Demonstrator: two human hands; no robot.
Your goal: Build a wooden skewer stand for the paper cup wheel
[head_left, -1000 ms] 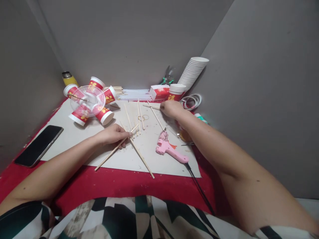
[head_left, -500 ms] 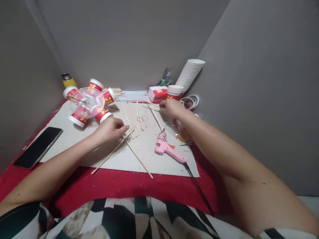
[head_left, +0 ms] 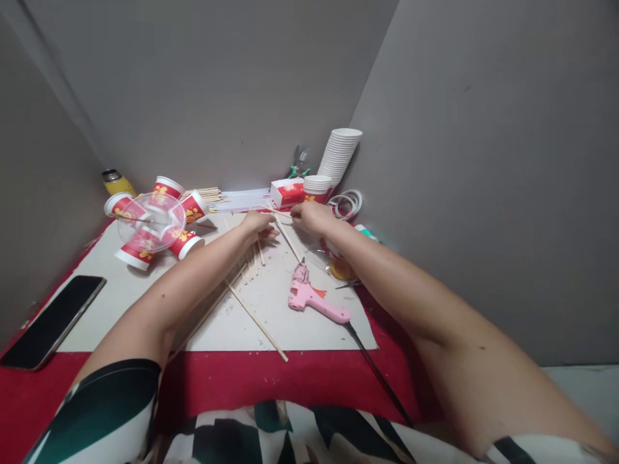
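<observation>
My right hand [head_left: 311, 218] pinches the near end of a thin wooden stick [head_left: 280, 213] at the back of the grey board. That stick lies across the top of another wooden stick [head_left: 289, 238], which reaches down to the tip of the pink glue gun [head_left: 302, 293]. My left hand [head_left: 260, 225] hovers just left of the right one, fingers loosely apart and nothing visible in them. Beneath it lie several wooden sticks [head_left: 255, 260], partly hidden by the hand. Two long sticks cross at the front, one of them a slanted stick [head_left: 258, 323].
On the left are red paper cups [head_left: 184, 240] around a clear plastic disc [head_left: 152, 222], a phone [head_left: 53, 320] and a yellow bottle [head_left: 118, 183]. Stacked white cups [head_left: 340, 154], a red box [head_left: 287, 192], pliers [head_left: 298, 166] and coiled cable [head_left: 347, 205] stand back right.
My left hand has moved away from the crossed sticks, up and to the right, close to my right hand. My right hand keeps its stick. The whole view has shifted slightly.
</observation>
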